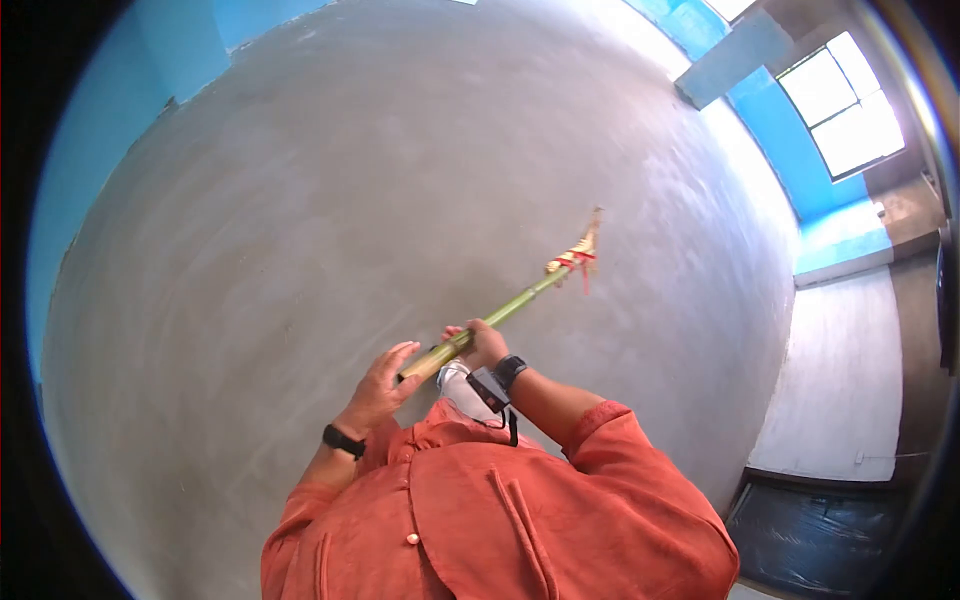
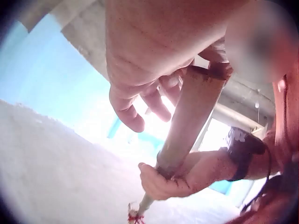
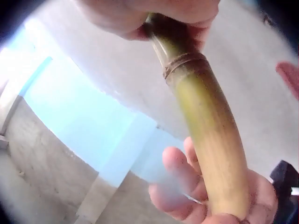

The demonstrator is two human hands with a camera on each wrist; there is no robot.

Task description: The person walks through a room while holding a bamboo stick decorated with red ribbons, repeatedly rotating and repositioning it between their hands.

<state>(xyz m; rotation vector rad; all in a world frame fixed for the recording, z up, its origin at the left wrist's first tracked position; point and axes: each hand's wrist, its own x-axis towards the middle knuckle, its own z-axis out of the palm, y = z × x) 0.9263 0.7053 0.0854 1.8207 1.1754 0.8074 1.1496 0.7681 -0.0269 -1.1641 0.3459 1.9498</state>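
A green-and-yellow bamboo pole [image 1: 517,301] slants up to the right across the head view. Its far end carries a pale, pointed piece [image 1: 578,256] bound with red strips. My right hand [image 1: 487,346] grips the pole partway along; the right wrist view shows those fingers [image 3: 180,10] wrapped round it just past a ringed joint. At the thick near end is my left hand [image 1: 376,390], its fingers [image 2: 155,103] extended loosely beside the pole. In the right wrist view the left palm [image 3: 262,198] lies against the butt end.
Smooth grey concrete floor [image 1: 300,200] spreads all around. Blue walls [image 1: 95,170] edge it at left and far right. A pillar [image 1: 735,58] juts out below the windows [image 1: 845,105]. A white panel [image 1: 835,375] and black plastic sheeting [image 1: 815,530] are at right.
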